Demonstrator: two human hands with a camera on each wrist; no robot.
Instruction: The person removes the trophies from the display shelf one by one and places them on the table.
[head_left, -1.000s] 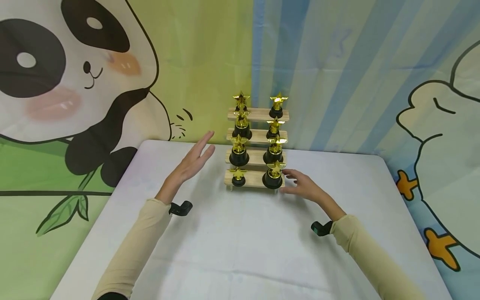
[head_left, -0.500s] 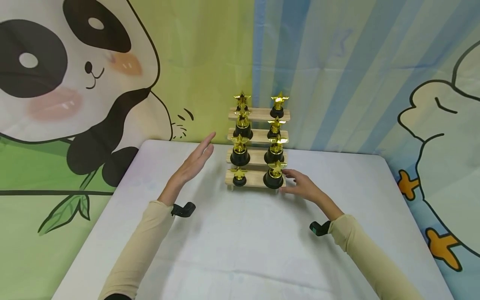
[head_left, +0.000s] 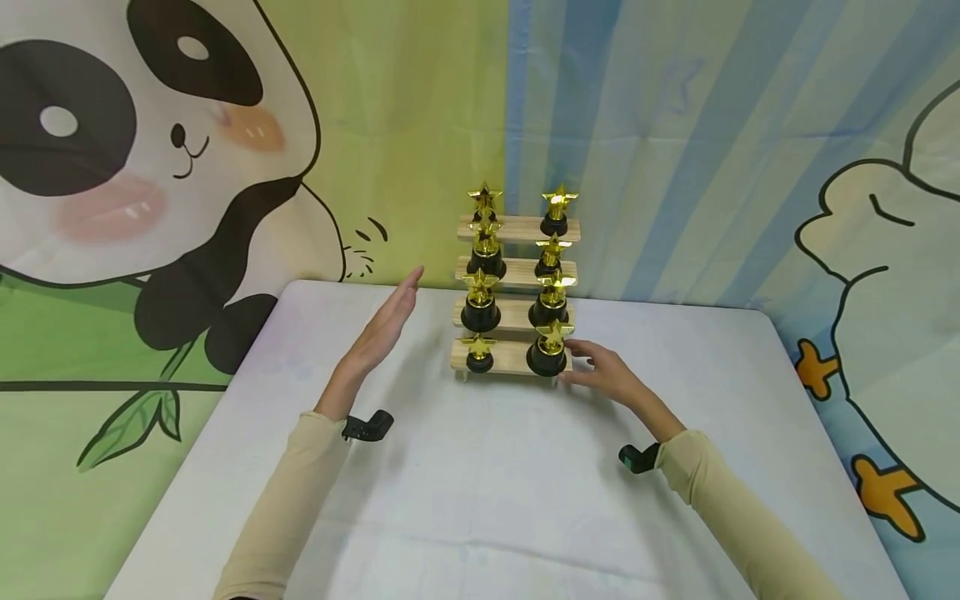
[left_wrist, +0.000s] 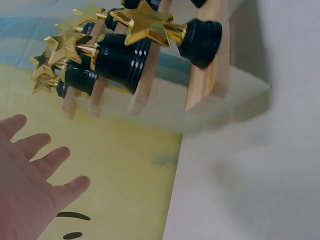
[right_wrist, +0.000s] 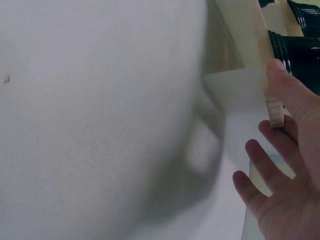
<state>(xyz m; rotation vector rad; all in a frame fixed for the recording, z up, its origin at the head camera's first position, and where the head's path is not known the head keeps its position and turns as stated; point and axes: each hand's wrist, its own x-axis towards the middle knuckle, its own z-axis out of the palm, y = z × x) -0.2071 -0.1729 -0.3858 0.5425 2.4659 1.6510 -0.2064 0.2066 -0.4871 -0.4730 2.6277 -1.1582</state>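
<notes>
A four-tier wooden stand (head_left: 510, 357) holds several gold star trophies on black bases, two per tier. Beside its lower right end is my right hand (head_left: 600, 374), fingers spread and slightly bent. In the right wrist view, the thumb of this hand (right_wrist: 295, 170) lies by a black trophy base (right_wrist: 300, 55) and the fingers are at the shelf end; whether they touch cannot be told. Raised left of the stand, my left hand (head_left: 378, 330) is empty, fingers extended. The left wrist view shows that hand (left_wrist: 30, 195) apart from the shelves (left_wrist: 207, 90).
A white-covered table (head_left: 480, 483) extends under the stand and both arms. Behind it hangs a printed backdrop (head_left: 405, 125) with a panda at left and a white figure at right. Each wrist wears a small black camera (head_left: 368, 426).
My left hand has turned a little, its thumb now closer to the fingers. The right hand stays almost in place, and the trophies and stand look unchanged.
</notes>
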